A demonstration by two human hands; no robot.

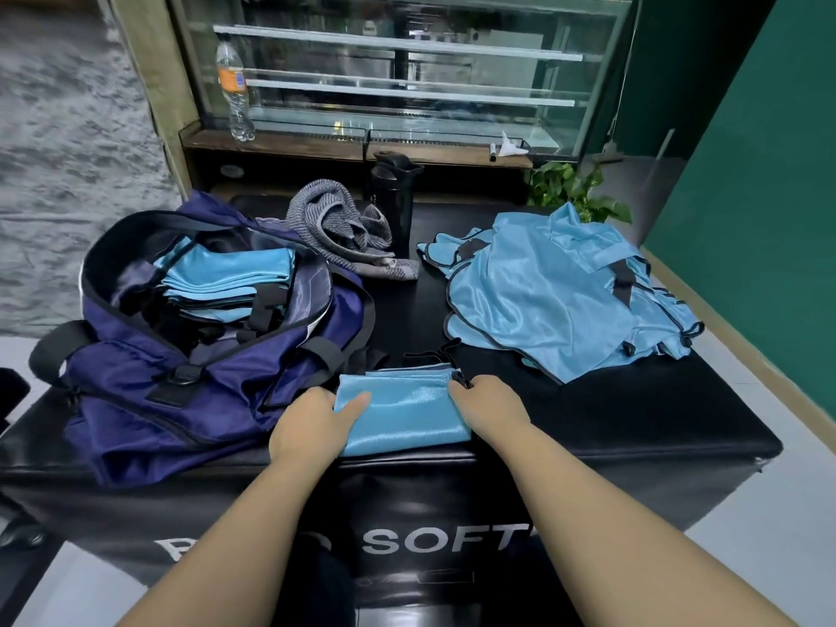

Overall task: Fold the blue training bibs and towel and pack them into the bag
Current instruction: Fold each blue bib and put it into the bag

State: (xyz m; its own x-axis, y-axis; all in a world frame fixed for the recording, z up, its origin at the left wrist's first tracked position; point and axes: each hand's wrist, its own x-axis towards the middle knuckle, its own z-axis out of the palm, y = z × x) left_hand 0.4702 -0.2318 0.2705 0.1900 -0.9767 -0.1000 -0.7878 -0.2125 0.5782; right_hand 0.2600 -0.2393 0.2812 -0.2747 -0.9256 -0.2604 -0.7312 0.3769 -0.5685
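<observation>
A folded blue bib (407, 414) lies at the near edge of the black padded box (633, 423). My left hand (312, 423) grips its left edge, thumb on top. My right hand (488, 405) holds its right edge, fingers curled at the black trim. The navy bag (190, 382) stands open on the left, with several folded blue bibs (226, 278) stacked inside. A loose pile of unfolded blue bibs (556, 291) lies on the right. A crumpled grey towel (339, 228) sits behind the bag.
A black shaker bottle (393, 205) stands beside the towel. Behind the box is a glass display case (407, 74) with a plastic water bottle (233, 92) on its ledge. A green plant (570, 187) and green wall (746, 174) are at the right.
</observation>
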